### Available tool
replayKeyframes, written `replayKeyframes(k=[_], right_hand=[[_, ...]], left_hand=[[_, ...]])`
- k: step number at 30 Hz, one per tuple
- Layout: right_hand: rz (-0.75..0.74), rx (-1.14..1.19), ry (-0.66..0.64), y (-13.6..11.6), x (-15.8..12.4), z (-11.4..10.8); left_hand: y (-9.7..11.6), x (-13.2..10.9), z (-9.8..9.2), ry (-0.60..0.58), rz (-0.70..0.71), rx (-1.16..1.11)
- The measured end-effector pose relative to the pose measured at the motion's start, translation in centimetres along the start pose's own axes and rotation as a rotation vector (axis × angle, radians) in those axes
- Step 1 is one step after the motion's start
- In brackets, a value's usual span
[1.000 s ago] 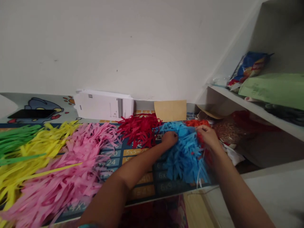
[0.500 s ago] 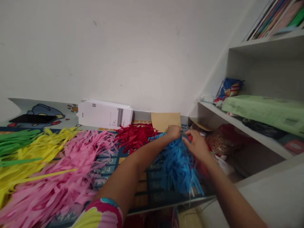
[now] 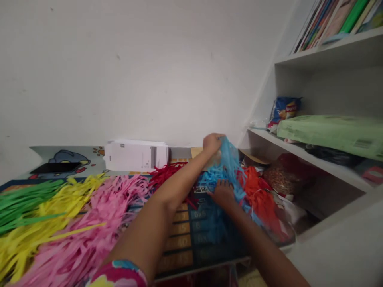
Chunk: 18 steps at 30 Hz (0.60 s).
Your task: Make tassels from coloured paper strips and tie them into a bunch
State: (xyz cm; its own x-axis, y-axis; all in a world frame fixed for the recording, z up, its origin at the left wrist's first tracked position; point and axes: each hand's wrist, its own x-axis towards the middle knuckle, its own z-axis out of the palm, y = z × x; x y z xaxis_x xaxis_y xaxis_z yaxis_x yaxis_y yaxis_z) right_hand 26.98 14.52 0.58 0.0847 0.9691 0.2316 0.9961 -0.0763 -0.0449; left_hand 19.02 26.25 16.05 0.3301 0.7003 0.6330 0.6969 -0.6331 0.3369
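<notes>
L hand point(image 3: 212, 143): shut, pinching top of blue paper fringe point(image 3: 229, 167)
R hand point(image 3: 223, 194): part open against strands, hold unclear
Fringe: over times-table mat point(image 3: 191, 235)
Handling: light, soft, tears easily; take by top edge

Head-worn view, facing forward and down, close above left hand point(image 3: 213, 143), right hand point(image 3: 224, 194), white wall point(image 3: 134, 71) beyond

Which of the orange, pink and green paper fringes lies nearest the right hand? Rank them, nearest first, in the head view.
1. Orange paper fringe: just right of the right hand.
2. Pink paper fringe: well left of it.
3. Green paper fringe: at the far left of the view.
</notes>
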Motion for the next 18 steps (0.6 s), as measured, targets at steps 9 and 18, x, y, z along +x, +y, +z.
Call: replayKeyframes(k=[9,18], right_hand=[[-0.4,0.396,0.04,-2.3,-6.4,-2.5],[-0.623,0.993,0.351,-19.6,-9.7,-2.9]], left_hand=[[-6.9,-10.1,-15.7,0.236,0.348,0.624],[-4.5,-27.6,-19.9,0.128,0.206,0.809]])
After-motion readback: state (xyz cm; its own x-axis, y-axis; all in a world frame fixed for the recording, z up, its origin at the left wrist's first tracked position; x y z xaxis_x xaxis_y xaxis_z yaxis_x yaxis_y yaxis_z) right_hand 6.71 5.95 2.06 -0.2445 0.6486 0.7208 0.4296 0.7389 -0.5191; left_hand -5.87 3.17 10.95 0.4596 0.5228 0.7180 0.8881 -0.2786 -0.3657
